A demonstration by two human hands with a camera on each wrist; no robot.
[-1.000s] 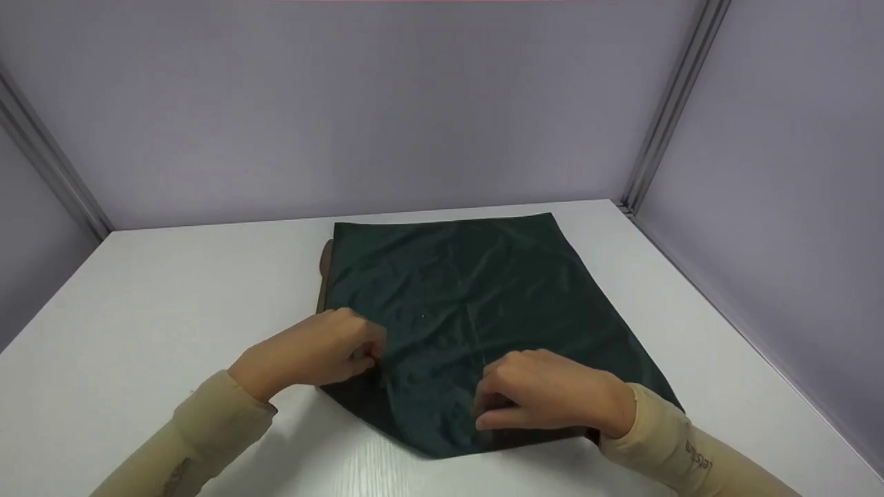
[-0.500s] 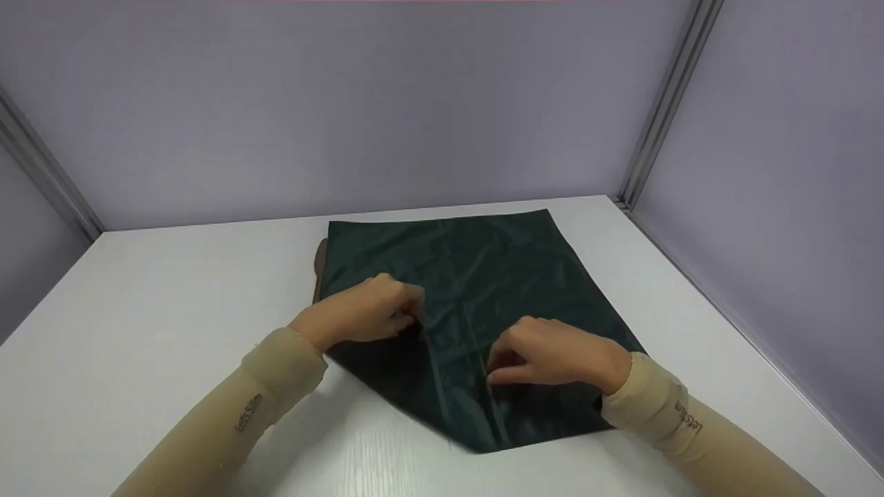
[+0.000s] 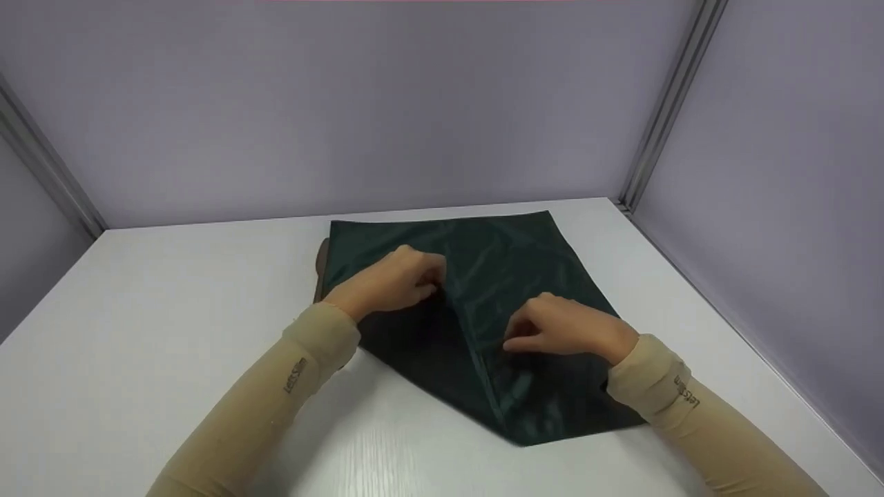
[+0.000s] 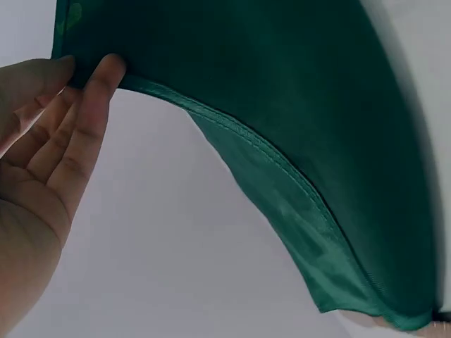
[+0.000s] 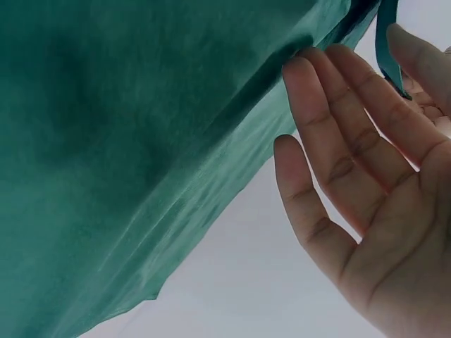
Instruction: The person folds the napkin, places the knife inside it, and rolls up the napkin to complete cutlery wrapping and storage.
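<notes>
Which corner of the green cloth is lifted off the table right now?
The near left corner of the dark green cloth, pinched by the left hand and carried over the middle. The two far corners lie flat on the white table.

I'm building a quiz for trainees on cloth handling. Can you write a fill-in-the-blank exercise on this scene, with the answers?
1. Both hands pinch a dark ____ cloth.
2. The cloth lies on a ____ table.
3. The left hand and the right hand both come out of ____ sleeves.
4. The walls behind the table are pale ____.

Missing words: green; white; beige; purple
</notes>
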